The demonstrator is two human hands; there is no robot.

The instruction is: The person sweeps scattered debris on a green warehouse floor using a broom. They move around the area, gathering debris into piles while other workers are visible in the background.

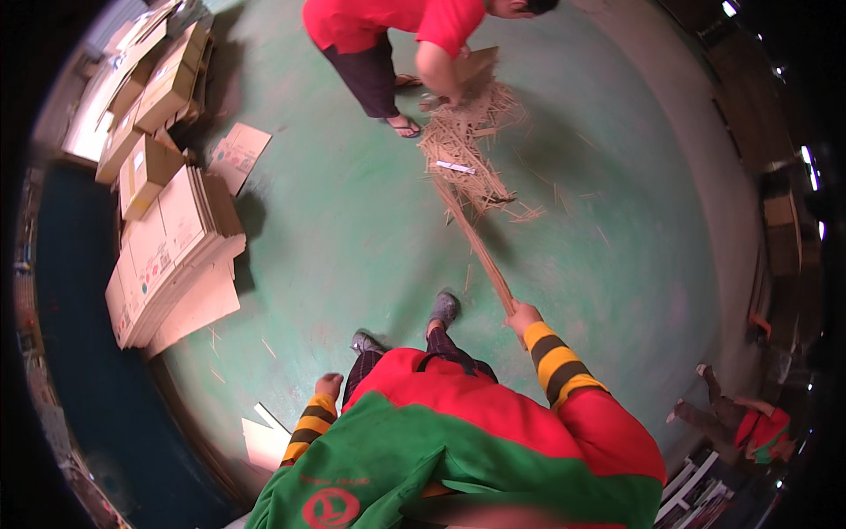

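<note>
My right hand (524, 319) is closed round the near end of a long, narrow bundle of brown strips (478, 245), which slants away from me over the floor. Its far end meets a loose heap of thin brown cardboard strips (463, 145). A small white strip (455, 167) lies on top of that heap. My left hand (329, 385) hangs low by my left leg, fingers curled in, and nothing shows in it. Across the heap a person in a red shirt (379, 26) bends down, an arm reaching to a brown cardboard piece (478, 72) at the heap's far side.
Stacked flat cardboard sheets (167, 251) and closed cartons (145, 176) line the left side. A loose cardboard sheet (238, 154) lies beside them, a pale piece (264, 441) near my left. Another person (758, 432) is at the far right. Stray strips dot the green floor (335, 194).
</note>
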